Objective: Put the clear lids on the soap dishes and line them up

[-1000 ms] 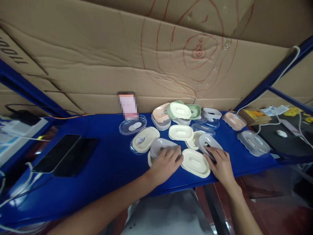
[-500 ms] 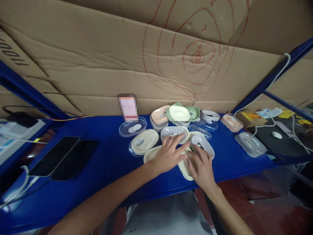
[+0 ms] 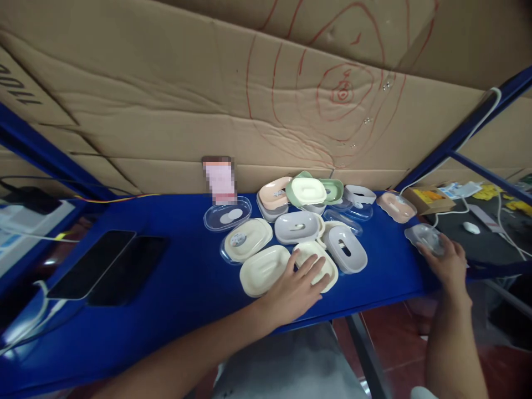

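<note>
Since half a second earlier, the right hand (image 3: 451, 263) had travelled from the middle cluster of dishes out to the far right, and the left hand (image 3: 297, 291) had drawn back slightly toward the near edge of the blue table (image 3: 191, 277).

The clear wavy-edged dish (image 3: 424, 237) lay under the right hand's bent fingers, which covered its near right part while its far left part showed beyond them. Whether those fingers had closed on the dish could not be told.

The left hand was spread wide, palm down, its fingers over the middle of a cream dish (image 3: 305, 252); pressure could not be judged. A second cream dish (image 3: 264, 270) sat just left of that hand. A slotted grey dish (image 3: 356, 254) lay to its right, and another grey dish (image 3: 286, 228) beyond its fingertips. A peach dish (image 3: 394, 208) rested behind the clear one.
</note>
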Available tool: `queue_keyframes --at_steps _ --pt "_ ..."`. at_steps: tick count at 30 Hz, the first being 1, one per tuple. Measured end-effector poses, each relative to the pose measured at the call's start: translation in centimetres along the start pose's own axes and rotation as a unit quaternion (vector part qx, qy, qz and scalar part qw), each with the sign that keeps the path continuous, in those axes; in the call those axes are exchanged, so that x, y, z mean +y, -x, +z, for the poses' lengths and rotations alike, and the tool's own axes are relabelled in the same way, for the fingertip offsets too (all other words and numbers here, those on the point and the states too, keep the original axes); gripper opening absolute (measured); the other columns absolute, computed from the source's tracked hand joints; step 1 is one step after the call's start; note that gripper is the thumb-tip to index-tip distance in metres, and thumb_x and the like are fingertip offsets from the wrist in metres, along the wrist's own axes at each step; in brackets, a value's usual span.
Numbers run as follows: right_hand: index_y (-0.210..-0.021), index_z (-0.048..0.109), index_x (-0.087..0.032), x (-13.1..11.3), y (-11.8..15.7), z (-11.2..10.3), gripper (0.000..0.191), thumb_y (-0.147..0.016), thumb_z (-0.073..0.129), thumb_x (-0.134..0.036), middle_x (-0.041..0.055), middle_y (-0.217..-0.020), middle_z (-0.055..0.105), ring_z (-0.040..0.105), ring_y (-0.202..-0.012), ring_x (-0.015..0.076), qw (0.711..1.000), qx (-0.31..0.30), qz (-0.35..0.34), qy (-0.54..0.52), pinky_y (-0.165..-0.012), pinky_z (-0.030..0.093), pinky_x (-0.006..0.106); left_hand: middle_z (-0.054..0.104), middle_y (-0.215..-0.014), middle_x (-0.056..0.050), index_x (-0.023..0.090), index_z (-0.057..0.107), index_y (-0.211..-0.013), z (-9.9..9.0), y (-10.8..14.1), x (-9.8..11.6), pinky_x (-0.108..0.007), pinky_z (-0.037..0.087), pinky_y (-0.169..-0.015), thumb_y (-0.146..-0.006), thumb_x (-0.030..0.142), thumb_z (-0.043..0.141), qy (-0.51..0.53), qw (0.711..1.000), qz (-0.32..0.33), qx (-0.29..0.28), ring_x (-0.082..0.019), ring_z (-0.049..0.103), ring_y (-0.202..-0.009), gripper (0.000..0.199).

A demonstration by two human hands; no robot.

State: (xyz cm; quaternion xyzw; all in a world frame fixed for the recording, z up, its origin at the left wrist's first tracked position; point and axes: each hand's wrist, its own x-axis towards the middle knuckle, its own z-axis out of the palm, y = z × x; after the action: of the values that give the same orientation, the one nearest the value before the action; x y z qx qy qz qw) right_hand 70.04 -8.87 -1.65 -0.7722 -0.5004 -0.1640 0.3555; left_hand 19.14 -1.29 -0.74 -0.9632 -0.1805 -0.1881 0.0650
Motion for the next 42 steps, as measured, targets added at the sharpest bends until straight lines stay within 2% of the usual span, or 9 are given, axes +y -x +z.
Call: queue_keyframes --at_steps 3,7,11,14,19,24,31,37,42 --pt "-0.145 0.066 -0.03 -1.7 2.3 0.2 0.079 -0.085 0.066 -0.081 0.0269 -0.135 0.065 0.059 -0.134 0.0551 1.0 0.014 0.009 0.009 -0.104 0.047 0.076 0.052 -0.164 -0.014 0.026 0.054 -0.153 -0.4 0.1 0.3 -0.063 0.03 -0.128 -0.106 0.046 0.061 0.025 1.0 0.0 -0.001 -0.032 0.05 -0.15 0.051" --pt "-0.157 0.056 -0.032 -11.8 6.1 1.1 0.078 -0.089 0.072 -0.068 0.0166 -0.154 0.057 0.057 -0.142 0.0448 0.988 -0.065 -0.114 -0.085 -0.116 0.048 0.068 0.038 -0.17 -0.023 0.025 0.037 -0.163 -0.9 -0.1 -0.3 -0.06 0.04 -0.124 -0.096 0.051 0.076 0.124 0.985 -0.071 0.096 -0.038 0.044 -0.155 0.082" --pt "-0.16 0.051 -0.038 -23.0 6.5 3.3 0.083 -0.087 0.079 -0.066 0.0135 -0.168 0.044 0.049 -0.151 0.0433 0.914 -0.219 -0.281 -0.195 -0.121 0.046 0.063 0.028 -0.175 -0.024 0.027 0.009 -0.171 -1.7 -0.4 -2.2 -0.055 0.045 -0.123 -0.085 0.049 0.088 0.293 0.925 -0.167 0.174 -0.038 0.036 -0.161 0.119" --pt "-0.163 0.046 -0.037 -27.6 3.5 5.5 0.087 -0.089 0.07 -0.077 0.0123 -0.167 0.046 0.048 -0.152 0.0397 0.855 -0.284 -0.327 -0.283 -0.122 0.046 0.058 0.041 -0.169 -0.018 0.032 0.011 -0.17 -2.7 0.2 -4.4 -0.054 0.046 -0.123 -0.086 0.043 0.088 0.352 0.893 -0.218 0.175 -0.036 0.046 -0.155 0.115" --pt "-0.161 0.049 -0.036 -28.4 -2.0 8.0 0.074 -0.097 0.067 -0.068 0.0131 -0.168 0.045 0.043 -0.155 0.0374 0.881 -0.291 -0.316 -0.199 -0.125 0.036 0.063 0.05 -0.161 -0.014 0.03 0.036 -0.16 -3.9 2.6 -7.6 -0.055 0.044 -0.124 -0.087 0.042 0.084 0.332 0.864 -0.3 0.232 -0.036 0.05 -0.15 0.088" --pt "-0.161 0.048 -0.033 -29.2 -1.6 7.8 0.068 -0.101 0.064 -0.061 0.0143 -0.17 0.042 0.035 -0.159 0.0384 0.895 -0.234 -0.348 -0.154 -0.126 0.03 0.066 0.055 -0.155 -0.014 0.027 0.045 -0.151 -3.4 3.4 -8.3 -0.055 0.048 -0.12 -0.086 0.046 0.084 0.327 0.842 -0.344 0.255 -0.034 0.056 -0.142 0.079" --pt "-0.149 0.061 -0.036 -34.0 1.7 6.9 0.045 -0.108 0.057 -0.053 0.0044 -0.144 0.071 0.059 -0.141 0.0275 0.791 -0.315 -0.459 -0.255 -0.127 0.033 0.054 0.051 -0.159 -0.016 0.03 0.039 -0.156 -2.3 3.2 -7.7 -0.056 0.045 -0.123 -0.086 0.056 0.084 0.36 0.843 -0.281 0.285 -0.035 0.051 -0.149 0.088" --pt "-0.139 0.067 -0.031 -32.5 1.1 7.8 0.032 -0.11 0.054 -0.04 0.0052 -0.128 0.078 0.068 -0.128 0.0268 0.843 -0.221 -0.406 -0.275 -0.126 0.033 0.057 0.042 -0.167 -0.018 0.03 0.029 -0.164 -1.8 3.7 -9.3 -0.055 0.045 -0.124 -0.094 0.045 0.078 0.295 0.895 -0.247 0.224 -0.035 0.043 -0.156 0.087" --pt "-0.145 0.063 -0.033 -31.8 1.7 8.1 0.043 -0.106 0.054 -0.016 0.0056 -0.155 0.063 0.05 -0.15 0.0283 0.858 -0.164 -0.465 -0.145 -0.13 0.024 0.06 0.035 -0.17 -0.022 0.024 0.033 -0.163 -1.2 3.8 -9.5 -0.061 0.042 -0.123 -0.102 0.024 0.062 0.126 0.929 -0.279 0.21 -0.037 0.038 -0.158 0.068"
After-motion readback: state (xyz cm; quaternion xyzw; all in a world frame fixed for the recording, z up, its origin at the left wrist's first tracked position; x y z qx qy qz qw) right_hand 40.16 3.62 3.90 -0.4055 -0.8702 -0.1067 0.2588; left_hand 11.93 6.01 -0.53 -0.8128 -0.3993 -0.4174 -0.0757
